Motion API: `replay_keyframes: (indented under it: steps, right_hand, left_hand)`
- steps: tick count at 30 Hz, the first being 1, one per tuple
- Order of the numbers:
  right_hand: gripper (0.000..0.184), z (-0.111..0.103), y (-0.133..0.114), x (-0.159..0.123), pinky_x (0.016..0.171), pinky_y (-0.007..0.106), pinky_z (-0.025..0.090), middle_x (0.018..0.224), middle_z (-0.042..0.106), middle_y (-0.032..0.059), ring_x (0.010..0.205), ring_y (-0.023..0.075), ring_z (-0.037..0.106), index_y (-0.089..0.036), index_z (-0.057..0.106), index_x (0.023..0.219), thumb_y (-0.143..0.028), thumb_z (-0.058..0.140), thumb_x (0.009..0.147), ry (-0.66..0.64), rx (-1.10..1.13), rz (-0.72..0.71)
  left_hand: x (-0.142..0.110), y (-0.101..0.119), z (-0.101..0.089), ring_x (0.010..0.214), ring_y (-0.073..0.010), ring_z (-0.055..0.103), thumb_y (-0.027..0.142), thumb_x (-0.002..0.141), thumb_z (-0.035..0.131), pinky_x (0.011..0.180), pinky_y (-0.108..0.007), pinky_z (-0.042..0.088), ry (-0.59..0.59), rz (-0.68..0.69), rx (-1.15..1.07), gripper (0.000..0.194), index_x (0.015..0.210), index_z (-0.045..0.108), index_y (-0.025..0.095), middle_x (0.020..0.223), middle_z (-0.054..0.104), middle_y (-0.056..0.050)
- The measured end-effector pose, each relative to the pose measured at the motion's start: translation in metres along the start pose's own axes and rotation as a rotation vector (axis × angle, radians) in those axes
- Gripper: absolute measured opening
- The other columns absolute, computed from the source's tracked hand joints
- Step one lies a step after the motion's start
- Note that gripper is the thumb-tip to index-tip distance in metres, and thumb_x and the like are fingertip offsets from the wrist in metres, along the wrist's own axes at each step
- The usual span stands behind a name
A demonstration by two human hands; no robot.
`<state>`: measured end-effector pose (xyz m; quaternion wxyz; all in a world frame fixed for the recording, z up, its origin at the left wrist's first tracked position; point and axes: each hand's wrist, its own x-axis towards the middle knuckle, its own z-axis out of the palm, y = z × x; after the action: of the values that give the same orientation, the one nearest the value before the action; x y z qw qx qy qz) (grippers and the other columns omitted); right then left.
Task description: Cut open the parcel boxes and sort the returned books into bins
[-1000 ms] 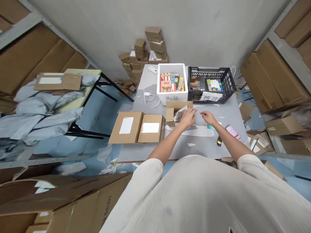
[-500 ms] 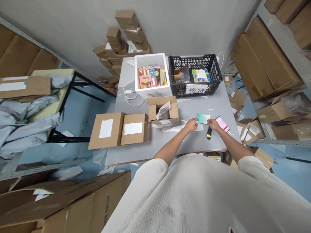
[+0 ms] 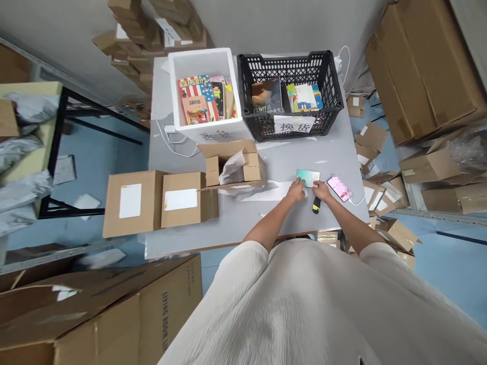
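A thin book with a pale green and white cover point(image 3: 310, 177) is at or just above the table's right part; I cannot tell if it touches the surface. My left hand point(image 3: 296, 189) holds it by the lower left, fingers lying over the cover. At the lower right corner my right hand point(image 3: 321, 190) pinches it. A black and yellow hand tool point(image 3: 316, 205), its kind unclear, lies just below the book, close to my right hand. Right of that hand lies a phone with a pink screen point(image 3: 338, 188), plugged into a white cable.
On the grey table point(image 3: 243, 223), an open carton point(image 3: 251, 167) with paper inside and two labelled cartons point(image 3: 131, 203) stand to the left. Behind are a white foam box point(image 3: 222, 133) and a black crate point(image 3: 262, 133), both holding books. A large carton point(image 3: 167, 299) stands lower left.
The view has shifted, so the table things sit further left. My left fingers have moved from the book's left edge onto its cover. My right hand has come away from the phone's side.
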<state>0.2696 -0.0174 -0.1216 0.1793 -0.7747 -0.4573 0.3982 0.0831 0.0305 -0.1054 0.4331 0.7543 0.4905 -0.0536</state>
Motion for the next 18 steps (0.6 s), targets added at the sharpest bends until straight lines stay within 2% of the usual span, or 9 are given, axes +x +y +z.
replay_keyframes:
  steps: [4,6,10,14,18]
  right_hand:
    - [0.044,0.003,-0.001,0.002,0.112,0.044,0.056,0.128,0.079,0.0099,0.118,0.0278,0.073,-0.024,0.076,0.126,-0.033,0.067,0.084,-0.009,0.016,0.142]
    - [0.043,0.005,-0.003,-0.002,0.111,0.044,0.057,0.127,0.079,0.0101,0.117,0.0277,0.074,-0.023,0.076,0.124,-0.033,0.067,0.084,0.005,0.07,0.157]
    - [0.039,0.01,-0.014,-0.013,0.113,0.044,0.058,0.125,0.077,0.0098,0.115,0.0271,0.075,-0.022,0.08,0.119,-0.034,0.069,0.083,0.065,0.181,0.096]
    - [0.035,0.017,-0.034,-0.021,0.111,0.044,0.06,0.136,0.071,0.0113,0.107,0.0254,0.078,-0.023,0.084,0.115,-0.034,0.071,0.084,0.104,0.258,0.027]
    - [0.037,0.024,-0.056,-0.025,0.111,0.044,0.061,0.135,0.071,0.0108,0.104,0.0244,0.077,-0.025,0.085,0.118,-0.033,0.075,0.083,0.071,0.277,-0.118]
  left_hand:
    - [-0.005,-0.008,0.004,0.165,-0.0411,0.038,0.011,0.084,0.073,0.133,-0.051,0.037,-0.005,-0.025,0.013,0.087,0.167,0.047,0.019,0.184,0.029,-0.019]
    - [-0.014,-0.015,0.005,0.162,-0.0412,0.041,0.013,0.083,0.075,0.132,-0.052,0.038,0.015,-0.029,0.017,0.09,0.168,0.045,0.022,0.182,0.031,-0.018]
    - [-0.032,-0.024,0.005,0.155,-0.04,0.049,0.02,0.088,0.076,0.128,-0.051,0.041,0.059,-0.038,0.035,0.087,0.169,0.045,0.026,0.178,0.038,-0.017]
    - [-0.043,-0.021,-0.001,0.148,-0.0371,0.056,0.031,0.097,0.075,0.122,-0.047,0.045,0.126,-0.047,0.073,0.078,0.168,0.045,0.025,0.166,0.052,-0.018]
    - [-0.049,-0.018,-0.01,0.139,-0.033,0.064,0.032,0.106,0.064,0.117,-0.042,0.047,0.242,-0.055,0.079,0.054,0.158,0.054,0.025,0.148,0.065,-0.016]
